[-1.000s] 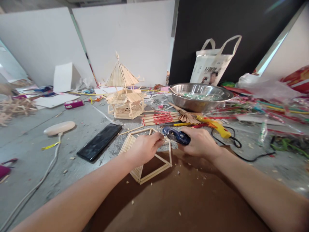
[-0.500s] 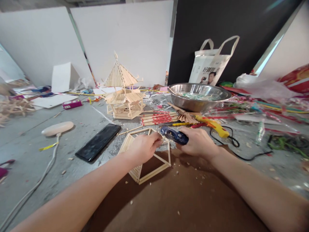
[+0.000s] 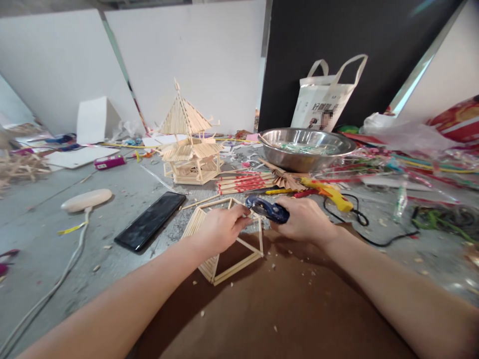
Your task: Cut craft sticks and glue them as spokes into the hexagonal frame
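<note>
My right hand (image 3: 305,219) is closed around a dark blue hand cutter (image 3: 267,209), its head pointing left. Just beside that head, my left hand (image 3: 222,227) pinches what looks like a thin wooden stick, mostly hidden by the fingers. Under the left hand lies a flat frame of pale wooden sticks (image 3: 239,267), its left side filled with a row of sticks. The frame rests partly on brown cloth (image 3: 239,319) and partly on the grey floor. Behind it stands a small pavilion model (image 3: 190,154) built from the same kind of sticks, with a pointed roof.
Left of the frame lie a black phone (image 3: 149,222) and a white corded device (image 3: 87,199). Red-marked sticks (image 3: 245,183), a yellow glue gun (image 3: 333,194) with black cord and a steel basin (image 3: 307,159) sit beyond my hands. A white bag (image 3: 322,99) leans behind.
Both hands keep nearly the same pose, the cutter still close to the left fingertips. The whole view has shifted slightly.
</note>
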Demonstrator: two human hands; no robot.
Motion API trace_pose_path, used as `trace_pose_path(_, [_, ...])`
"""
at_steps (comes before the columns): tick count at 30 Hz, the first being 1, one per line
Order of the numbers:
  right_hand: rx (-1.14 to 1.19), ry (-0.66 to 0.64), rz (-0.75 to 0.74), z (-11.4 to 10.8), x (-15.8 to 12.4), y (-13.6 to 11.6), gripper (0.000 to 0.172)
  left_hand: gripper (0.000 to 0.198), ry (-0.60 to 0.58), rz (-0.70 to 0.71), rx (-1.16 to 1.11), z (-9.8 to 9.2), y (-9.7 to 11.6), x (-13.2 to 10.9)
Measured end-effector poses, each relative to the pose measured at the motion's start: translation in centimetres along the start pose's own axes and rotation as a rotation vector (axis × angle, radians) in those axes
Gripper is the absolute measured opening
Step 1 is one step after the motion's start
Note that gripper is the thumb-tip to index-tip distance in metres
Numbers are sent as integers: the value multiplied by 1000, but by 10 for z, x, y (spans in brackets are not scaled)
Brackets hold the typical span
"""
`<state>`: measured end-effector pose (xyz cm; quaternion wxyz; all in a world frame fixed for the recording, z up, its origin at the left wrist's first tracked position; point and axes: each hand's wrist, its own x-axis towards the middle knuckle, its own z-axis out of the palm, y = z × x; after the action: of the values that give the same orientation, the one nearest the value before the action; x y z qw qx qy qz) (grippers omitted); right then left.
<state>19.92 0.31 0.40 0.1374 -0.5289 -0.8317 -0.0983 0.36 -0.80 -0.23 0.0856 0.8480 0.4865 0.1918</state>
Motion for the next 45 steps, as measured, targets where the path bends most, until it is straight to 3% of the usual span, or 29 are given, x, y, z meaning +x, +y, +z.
trace_pose_path(10, [24, -8, -10, 1, 1, 0, 21, 24, 59, 25, -25, 0, 1, 1])
trace_pose_path(23, [-15, -9, 6, -1, -1, -3, 18, 24, 49, 38, -26, -3, 3, 1])
trace_pose_path(29, [-40, -1, 109, -1, 3, 1, 31, 26, -1, -6, -59, -2, 1, 2])
trace_pose_path(32, [-100, -70, 235, 0, 7, 5, 38, 27, -58, -54, -119, -7, -6, 6])
trace_pose_path(35, [-134, -142, 299, 4, 9, 10, 44, 31, -189, -108, -181, -15, -14, 11])
trace_pose_path(40, [-153, -176, 286, 12, 9, 16, 45, 25, -425, -109, -325, -22, -19, 11])
trace_pose_path(45, [-159, -200, 233, 20, 8, 20, 44, 23, -602, -45, -251, -24, -15, 8])
